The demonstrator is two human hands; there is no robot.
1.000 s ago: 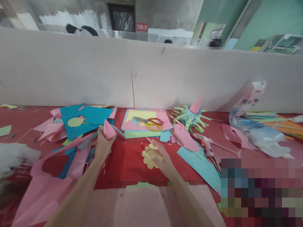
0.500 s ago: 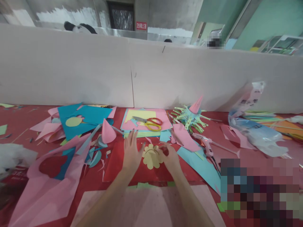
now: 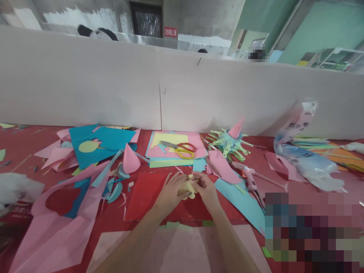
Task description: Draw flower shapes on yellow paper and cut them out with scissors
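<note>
"Yellow paper flower point(image 3: 191, 189), where?"

"Between the 2 hands, over the red sheet point(image 3: 145, 191). Petals partly covered."

"Grip?"

"Right hand point(image 3: 205, 186) narrow, fingertips pinching the flower's upper right edge. Left hand point(image 3: 170, 189) over its left side, fingers together; can't tell if it's gripping."

"Past the grip?"

"Paper stack point(image 3: 159, 163), with 1 pair of scissors point(image 3: 182, 148) on top, red and yellow handles. White partition point(image 3: 113, 83) behind."

"Left of the grip?"

"Pink cone point(image 3: 131, 160), point up, near blue scraps point(image 3: 115, 191). Farther left, 1 big pink sheet point(image 3: 61, 239) with a cutout."

"Right?"

"Light blue sheet point(image 3: 240, 201), pink scrap point(image 3: 223, 167), glue gun point(image 3: 250, 178). Farther right, clear plastic bag point(image 3: 318, 168). Beyond the grip, rightward: spiky green piece point(image 3: 229, 146), pink cone tip point(image 3: 236, 129) on it."
</note>
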